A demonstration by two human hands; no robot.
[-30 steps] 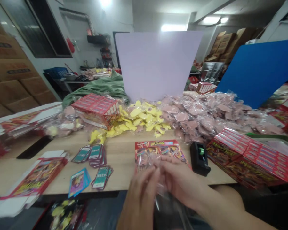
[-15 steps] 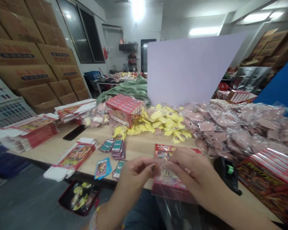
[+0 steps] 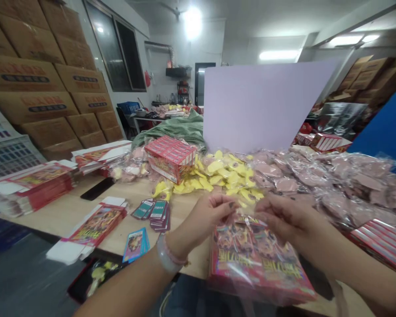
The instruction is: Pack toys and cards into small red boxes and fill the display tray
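Printed red boxes [image 3: 257, 264] lie side by side on the table edge in front of me, under shiny clear plastic. My left hand [image 3: 218, 211] is at their far left corner, thumb and fingers pinched on the edge of the clear plastic bag [image 3: 240, 281]. My right hand [image 3: 285, 215] pinches the bag's edge a little to the right, beyond the boxes' far side. The thin film between the fingertips is hard to see. A bracelet [image 3: 169, 255] is on my left wrist.
Teal-backed cards [image 3: 159, 211], blue-edged cards [image 3: 136, 245] and flat cartons [image 3: 95, 224] lie to the left, near a black phone [image 3: 97, 188]. Behind are yellow packets [image 3: 227, 171], a red box stack [image 3: 170, 156] and wrapped pink pieces [image 3: 333, 176]. More red boxes [image 3: 383, 246] stand right.
Both hands have moved away from me and further apart, drawing the plastic over the boxes. More of the boxes' printed faces now shows. The view has shifted slightly.
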